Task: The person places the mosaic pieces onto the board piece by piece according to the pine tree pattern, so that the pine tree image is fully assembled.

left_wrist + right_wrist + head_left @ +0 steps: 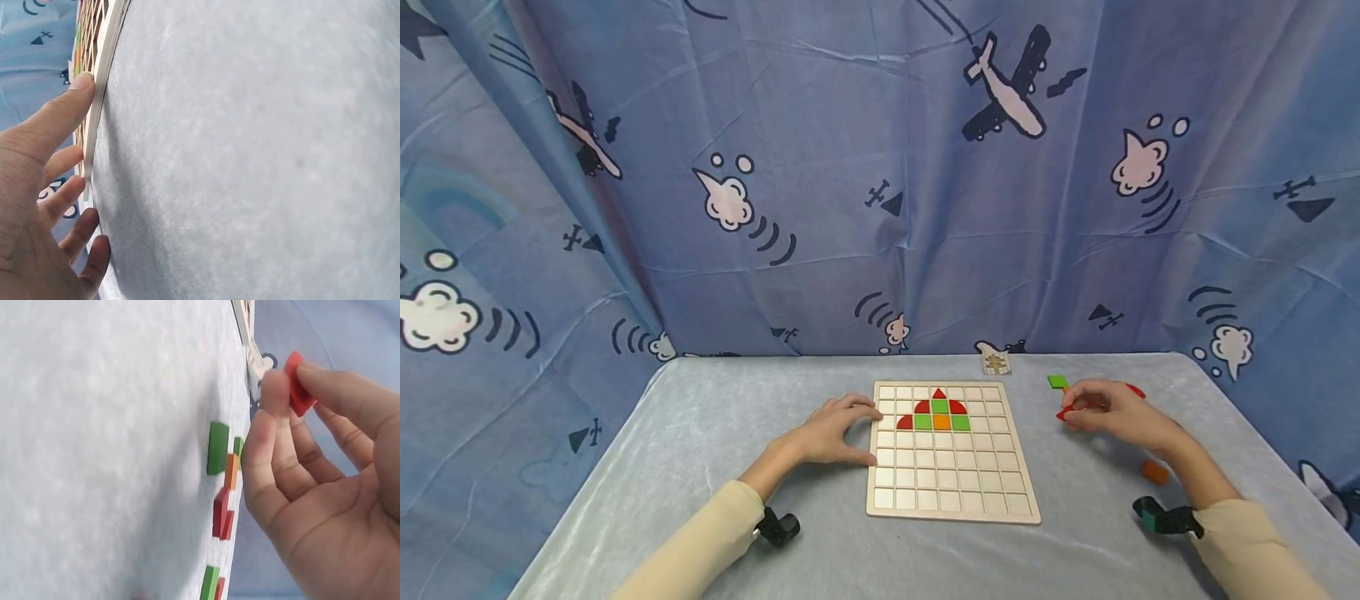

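My right hand (1108, 410) is above the table at the right of the board, pinching a small red tile (299, 384) between thumb and fingertips. My left hand (833, 432) lies at the left edge of the wooden grid board (958, 504). Its thumb and fingertips touch the rim, the fingers slightly bent and spread. In the board's upper cells, a red triangle tile (939, 394) tops a green tile (939, 407) flanked by red rounded tiles. The row below shows a red rounded tile (906, 423), a green tile (922, 422), an orange tile (942, 422) and another green tile (960, 422).
Loose green, orange and red tiles lie on the table around and below the right hand, among them a green tile (1057, 382) and an orange tile (1154, 472). A small patterned card (996, 362) sits behind the board. A blue printed curtain (850, 208) hangs along the table's back edge.
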The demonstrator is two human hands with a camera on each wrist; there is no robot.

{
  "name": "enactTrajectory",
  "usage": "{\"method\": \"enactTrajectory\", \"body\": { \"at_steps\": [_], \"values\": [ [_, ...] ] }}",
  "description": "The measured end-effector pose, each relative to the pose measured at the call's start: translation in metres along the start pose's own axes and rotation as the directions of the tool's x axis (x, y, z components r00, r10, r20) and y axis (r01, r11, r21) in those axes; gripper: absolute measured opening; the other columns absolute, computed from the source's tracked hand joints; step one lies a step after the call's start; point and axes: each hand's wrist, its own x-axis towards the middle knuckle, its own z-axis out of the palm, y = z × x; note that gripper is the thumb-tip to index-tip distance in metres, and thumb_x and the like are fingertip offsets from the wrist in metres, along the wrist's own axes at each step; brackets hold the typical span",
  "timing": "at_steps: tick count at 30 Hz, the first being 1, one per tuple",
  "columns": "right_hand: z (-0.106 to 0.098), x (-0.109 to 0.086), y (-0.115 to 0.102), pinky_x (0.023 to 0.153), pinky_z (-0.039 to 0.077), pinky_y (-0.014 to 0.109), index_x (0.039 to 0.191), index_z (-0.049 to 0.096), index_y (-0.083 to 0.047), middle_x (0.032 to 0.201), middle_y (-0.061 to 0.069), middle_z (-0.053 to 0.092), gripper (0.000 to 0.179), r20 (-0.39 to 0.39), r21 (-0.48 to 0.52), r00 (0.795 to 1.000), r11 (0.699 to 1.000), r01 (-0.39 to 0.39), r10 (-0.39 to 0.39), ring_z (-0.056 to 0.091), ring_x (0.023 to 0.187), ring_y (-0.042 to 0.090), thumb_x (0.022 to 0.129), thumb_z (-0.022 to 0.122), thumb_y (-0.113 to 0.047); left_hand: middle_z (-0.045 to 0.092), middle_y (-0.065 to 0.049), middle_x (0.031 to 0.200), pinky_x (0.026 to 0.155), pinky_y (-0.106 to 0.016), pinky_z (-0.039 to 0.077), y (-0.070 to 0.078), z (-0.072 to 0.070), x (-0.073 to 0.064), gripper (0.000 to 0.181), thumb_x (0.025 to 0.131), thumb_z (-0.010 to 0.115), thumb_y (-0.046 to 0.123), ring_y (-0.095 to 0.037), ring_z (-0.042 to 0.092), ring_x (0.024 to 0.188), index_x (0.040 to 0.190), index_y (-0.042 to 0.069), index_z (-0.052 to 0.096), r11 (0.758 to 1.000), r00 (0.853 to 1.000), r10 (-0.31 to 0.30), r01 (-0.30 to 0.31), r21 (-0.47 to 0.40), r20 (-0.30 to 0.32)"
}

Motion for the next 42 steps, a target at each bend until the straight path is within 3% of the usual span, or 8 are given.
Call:
{"method": "enactTrajectory", "body": {
  "at_steps": [11,23,29,35,42],
  "values": [
    [0.009,0.004,-0.008,0.071,0.056,0.025,0.114,0.065,-0.001,0.102,0.010,0.071,0.030,0.006,-0.046,0.995,0.994,0.095,-0.095,0.064,0.085,0.004,0.091,0.071,-0.020,0.043,0.001,0.151,0.109,-0.056,0.036,0.001,-0.002,0.000,0.068,0.080,0.079,0.048,-0.028,0.042,0.135,0.139,0.026,0.055,1.000,1.000,0.001,-0.001,0.001,-0.001],
    [0.024,0.011,-0.015,0.073,0.055,0.024,0.111,0.063,0.000,0.101,0.013,0.071,0.029,0.034,0.037,0.993,0.993,0.110,-0.111,0.067,0.087,0.009,0.090,0.072,-0.018,0.044,0.000,0.151,0.111,-0.054,0.035,0.001,-0.001,0.001,0.068,0.080,0.079,0.047,-0.028,0.042,0.134,0.139,0.024,0.055,1.000,1.000,0.006,-0.006,0.010,0.000],
    [0.030,0.015,-0.021,0.073,0.055,0.025,0.105,0.066,-0.006,0.102,0.011,0.068,0.021,0.012,0.028,0.993,0.992,0.120,-0.121,0.063,0.089,0.007,0.090,0.072,-0.019,0.043,0.001,0.151,0.112,-0.054,0.035,0.002,0.000,0.001,0.067,0.080,0.079,0.047,-0.028,0.041,0.135,0.139,0.026,0.055,1.000,1.000,-0.002,0.002,0.005,0.002],
    [0.034,0.026,-0.026,0.074,0.057,0.028,0.106,0.066,-0.005,0.108,0.013,0.066,0.022,0.039,0.034,0.995,0.996,0.086,-0.087,0.061,0.094,0.011,0.090,0.072,-0.020,0.043,0.001,0.151,0.111,-0.053,0.035,0.001,0.000,0.001,0.067,0.080,0.079,0.048,-0.027,0.042,0.135,0.139,0.026,0.055,1.000,1.000,-0.006,0.006,0.011,-0.001],
    [0.041,0.039,-0.030,0.073,0.052,0.025,0.105,0.068,-0.006,0.100,0.009,0.068,0.024,0.052,-0.007,0.995,0.997,0.081,-0.080,0.062,0.089,0.015,0.087,0.075,-0.020,0.043,0.002,0.152,0.111,-0.053,0.035,0.001,0.000,0.001,0.067,0.080,0.078,0.049,-0.027,0.042,0.135,0.139,0.026,0.054,1.000,1.000,-0.005,0.005,0.011,-0.003]
  ]
}}
